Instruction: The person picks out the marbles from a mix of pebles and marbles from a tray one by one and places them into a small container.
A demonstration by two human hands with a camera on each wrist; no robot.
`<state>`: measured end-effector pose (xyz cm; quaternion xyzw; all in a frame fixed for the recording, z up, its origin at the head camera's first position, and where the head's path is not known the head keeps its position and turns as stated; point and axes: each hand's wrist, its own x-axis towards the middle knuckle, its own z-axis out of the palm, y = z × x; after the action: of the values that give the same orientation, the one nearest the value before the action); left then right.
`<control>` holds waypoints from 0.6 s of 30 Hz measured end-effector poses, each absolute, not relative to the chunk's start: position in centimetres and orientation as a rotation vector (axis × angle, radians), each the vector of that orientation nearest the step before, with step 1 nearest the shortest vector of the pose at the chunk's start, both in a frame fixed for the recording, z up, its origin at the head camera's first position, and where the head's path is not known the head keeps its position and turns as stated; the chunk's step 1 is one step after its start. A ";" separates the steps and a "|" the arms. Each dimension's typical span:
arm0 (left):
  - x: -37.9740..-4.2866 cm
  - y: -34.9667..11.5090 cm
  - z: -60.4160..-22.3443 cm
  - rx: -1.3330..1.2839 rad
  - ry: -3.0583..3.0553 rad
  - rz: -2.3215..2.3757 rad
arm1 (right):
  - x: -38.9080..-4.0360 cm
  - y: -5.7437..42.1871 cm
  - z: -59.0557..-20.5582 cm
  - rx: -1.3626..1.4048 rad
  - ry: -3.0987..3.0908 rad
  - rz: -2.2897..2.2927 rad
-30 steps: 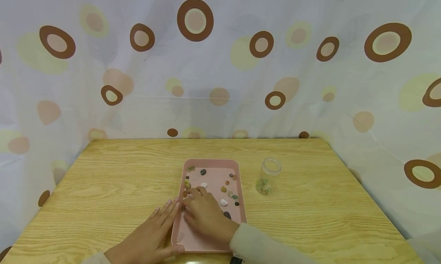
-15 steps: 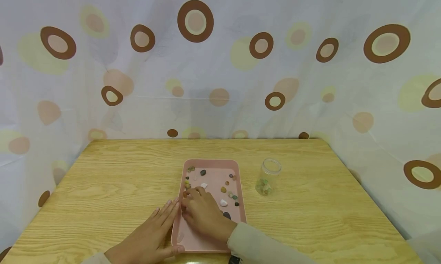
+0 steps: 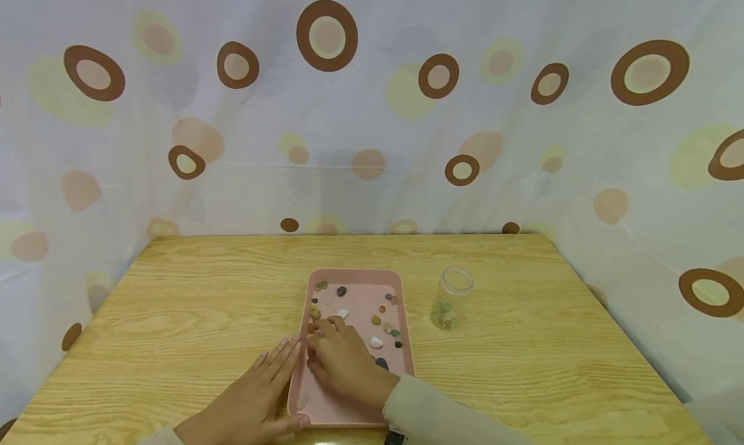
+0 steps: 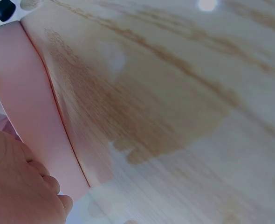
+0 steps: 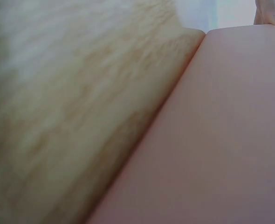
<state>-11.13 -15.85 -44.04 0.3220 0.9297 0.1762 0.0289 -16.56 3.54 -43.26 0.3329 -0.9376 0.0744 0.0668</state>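
A pink tray (image 3: 349, 409) lies on the table with small coloured stones scattered in it. My left hand (image 3: 247, 393) rests along its left side, fingers straight against the outer wall and thumb at the near-left corner. The left wrist view shows the same hand (image 4: 21, 186) beside the pink wall. Inside the tray, my right hand (image 3: 343, 361) has curled fingers near the left wall, pinching a small brown stone that the fingers mostly hide. A white stone (image 3: 376, 343) and a dark stone (image 3: 382, 363) lie to the right of this hand.
To the right of the tray stands a clear jar (image 3: 452, 296), without a lid, with several greenish stones (image 3: 444, 316) at its bottom. The wooden table (image 3: 523, 354) reaches back to a patterned curtain (image 3: 372, 109). A clear stone (image 3: 303, 402) lies in the tray's near-left corner.
The right thumb and fingers have drawn together over a brown stone by the tray's left wall. The left hand, tray and jar have stayed in place.
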 end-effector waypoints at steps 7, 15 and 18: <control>-11.1 -15.8 -44.2 1.000 2.876 0.564 | -16.1 4.5 -42.5 1.024 -2.852 0.247; -11.2 -15.8 -44.4 1.017 2.887 0.570 | -15.9 8.4 -39.7 0.913 -2.846 0.423; -11.3 -15.7 -44.4 1.009 2.887 0.572 | -16.2 10.4 -38.6 0.851 -2.792 0.482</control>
<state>-11.27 -15.75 -44.37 0.3243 0.9278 0.1837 0.0151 -16.18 10.43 -38.58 0.2864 -0.9398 0.1624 0.0917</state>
